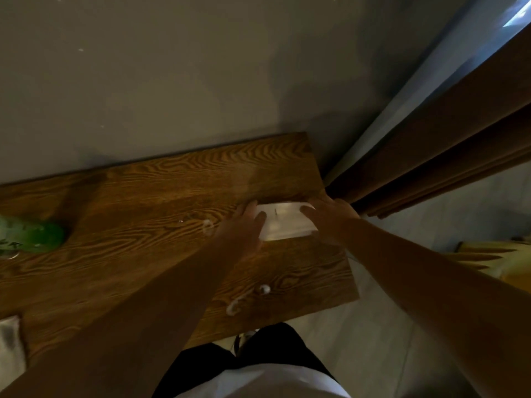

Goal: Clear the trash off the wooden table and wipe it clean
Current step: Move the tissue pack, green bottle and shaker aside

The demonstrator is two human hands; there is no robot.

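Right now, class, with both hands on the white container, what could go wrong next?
1. The white container sits near the table's right edge; it could slide off.
2. If anything is left inside, tilting may spill it; contents aren't visible.
3. The left hand is close to white smears and might spread them.

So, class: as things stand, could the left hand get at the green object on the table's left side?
Probably yes. Bare wooden table lies between the left hand and the green object, but the hand's grip is on the white container, so it must let go first.
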